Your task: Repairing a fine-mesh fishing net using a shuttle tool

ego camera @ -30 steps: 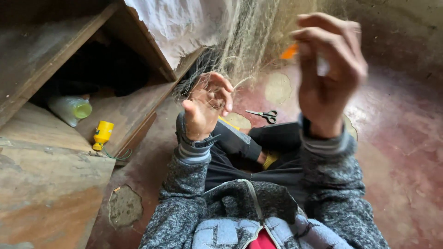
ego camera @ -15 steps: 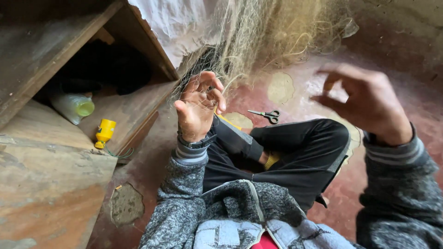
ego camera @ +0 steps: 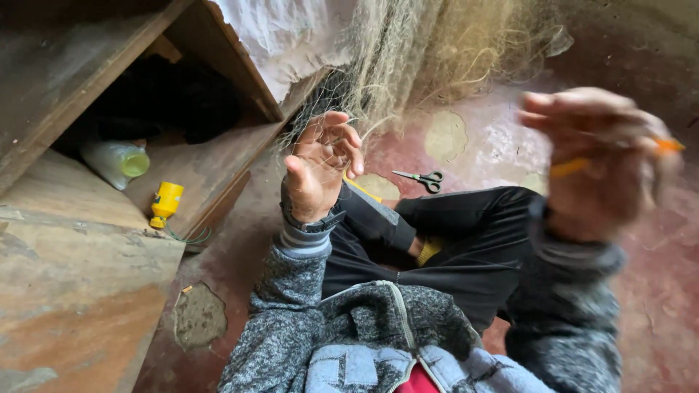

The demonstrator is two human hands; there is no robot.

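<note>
Your orange needle [ego camera: 615, 156] lies nearly level at the right, long axis left to right, tip pointing right, gripped in your blurred right hand [ego camera: 601, 164]. Your left hand [ego camera: 320, 167] pinches net [ego camera: 429, 51] strands, fingers curled. Scissors [ego camera: 421, 179] lie beyond on the floor [ego camera: 655, 291].

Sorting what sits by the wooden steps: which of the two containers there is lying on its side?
The pale translucent bottle with the green cap, tucked under the step; the small yellow one stands upright.

the right hand [ego camera: 601, 164] and its orange tool [ego camera: 582, 166] are motion-blurred.
</note>
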